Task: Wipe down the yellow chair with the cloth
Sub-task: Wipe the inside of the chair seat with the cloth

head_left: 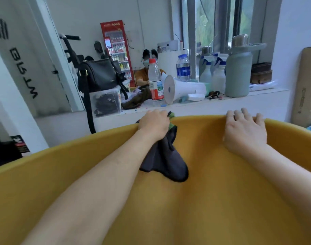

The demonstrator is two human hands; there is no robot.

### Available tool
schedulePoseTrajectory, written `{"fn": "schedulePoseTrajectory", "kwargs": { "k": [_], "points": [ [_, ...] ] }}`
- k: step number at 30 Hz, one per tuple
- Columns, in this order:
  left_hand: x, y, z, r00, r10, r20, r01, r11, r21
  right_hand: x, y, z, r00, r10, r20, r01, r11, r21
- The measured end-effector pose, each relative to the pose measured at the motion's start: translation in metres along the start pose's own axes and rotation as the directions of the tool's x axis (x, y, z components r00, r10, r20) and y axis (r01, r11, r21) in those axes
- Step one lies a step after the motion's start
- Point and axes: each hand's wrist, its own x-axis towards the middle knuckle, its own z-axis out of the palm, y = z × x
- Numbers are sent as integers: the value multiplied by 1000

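Step in hand: wiping the top rim of the yellow chair (204, 200).

- left hand (153, 123) is on the rim, fist clenched around the dark grey cloth (166, 160). A green edge pokes out over the rim and the rest hangs down the inner face of the back.
- right hand (244, 131) is further along the same rim, flat and relaxed, fingers draped over the edge. It looks like a brace and grasps nothing.

Next move, my read: drag the cloth along the rim, then down the inner face. Bunch up the loose tail first so more than the fist makes contact, and keep the brace on.

Text beyond the rim:
- white panel (18, 59): black rotated lettering, can't read it reliably
- red drinks cooler (115, 48): header print too small
- red-capped bottle (155, 84) and blue-label bottle (183, 68): labels illegible
- cardboard box (308, 82): print cut off
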Motion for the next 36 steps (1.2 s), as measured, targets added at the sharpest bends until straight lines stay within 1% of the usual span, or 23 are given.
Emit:
{"fn": "schedulePoseTrajectory", "kwargs": {
  "k": [2, 3, 4, 5, 8, 10, 14, 16, 17, 19, 21, 22, 24, 27, 28, 29, 30, 31, 32, 33, 34, 35, 36],
  "points": [
    [-1, 27, 9, 982, 168, -85, -172, 984, -45, 4, -38, -4, 994, -110, 18, 109, 992, 62],
    [-2, 33, 14, 967, 222, -124, -230, 971, -58, 3, -60, -3, 986, -162, 37, 157, 982, 106],
    [-3, 30, 15, 958, 249, -140, -257, 966, -44, 2, -79, -2, 982, -174, 68, 162, 975, 153],
    [-4, 20, 15, 961, 244, -133, -249, 968, -23, 2, -91, 1, 984, -157, 87, 140, 975, 174],
    [-22, -38, 8, 977, 168, -132, -163, 985, 47, -2, -94, 4, 990, -110, 85, 101, 989, 107],
    [-46, -77, 0, 984, 99, -149, -92, 994, 57, -3, -90, 1, 993, -87, 81, 81, 994, 72],
    [-92, -165, -20, 989, -74, -129, 84, 994, 75, -2, -101, -10, 987, -30, 159, 18, 997, 79],
    [-103, -183, -27, 986, -114, -123, 122, 991, 59, -6, -115, -17, 984, -25, 179, 7, 995, 102],
    [-102, -180, -27, 989, -105, -106, 110, 993, 43, -9, -127, -21, 982, -59, 178, 36, 991, 131],
    [-97, -166, -24, 997, -32, -70, 37, 996, 77, -22, -170, -33, 967, -202, 156, 158, 953, 257],
    [-94, -160, -25, 997, 68, -41, -61, 987, 149, -40, -220, -48, 929, -351, 115, 274, 863, 424],
    [-97, -168, -31, 994, 105, -25, -99, 978, 183, -46, -241, -56, 913, -398, 91, 309, 818, 485],
    [-115, -196, -45, 995, 93, 17, -95, 965, 246, -57, -268, -70, 889, -449, 87, 326, 756, 568],
    [-147, -246, -70, 999, 7, 46, -20, 956, 291, -74, -286, -81, 830, -530, 172, 313, 698, 645],
    [-152, -258, -79, 998, -27, 61, 11, 968, 252, -82, -292, -82, 799, -576, 172, 329, 659, 677],
    [-153, -264, -88, 994, -68, 83, 53, 984, 168, -92, -298, -85, 767, -620, 162, 328, 597, 732],
    [-151, -264, -97, 989, -112, 101, 110, 994, 30, -101, -307, -87, 740, -655, 155, 286, 515, 808],
    [-145, -259, -105, 981, -162, 103, 176, 974, -144, -107, -314, -92, 726, -672, 146, 194, 404, 894],
    [-139, -252, -111, 971, -218, 93, 237, 915, -327, -111, -322, -96, 726, -673, 141, 57, 264, 963],
    [-135, -244, -117, 955, -283, 88, 288, 818, -498, -112, -328, -102, 747, -654, 122, -62, 114, 992],
    [-134, -237, -123, 936, -338, 102, 318, 683, -658, -109, -332, -105, 797, -600, 75, -100, -9, 995],
    [-132, -235, -129, 915, -379, 142, 335, 512, -791, -102, -335, -108, 857, -515, -7, -24, -54, 998],
    [-129, -237, -133, 893, -396, 213, 363, 356, -861, -92, -335, -111, 898, -429, -102, 111, -3, 994]
  ]
}}
